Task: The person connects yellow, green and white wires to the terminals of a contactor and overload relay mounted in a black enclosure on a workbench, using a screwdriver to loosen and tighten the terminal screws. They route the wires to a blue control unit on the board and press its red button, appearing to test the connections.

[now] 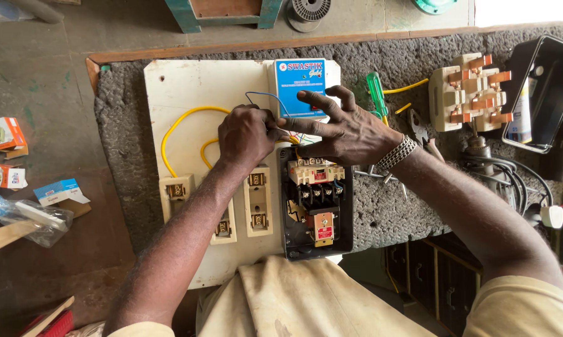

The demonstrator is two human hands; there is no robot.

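two hands are met over a white board [188,87], where the left hand [247,134] is closed on thin wires [286,128], the right hand [350,131] pinches them with fingers spread, and the black starter box [315,209] is seen open, its wiring unfinished.

Person at the bench: both forearms bare. The right hand [350,131] carries a silver chain-link bracelet [398,153] at the wrist. Pale cream short sleeves [521,306] cover the upper arms; matching worn, smudged cream cloth [306,299] covers the lap.
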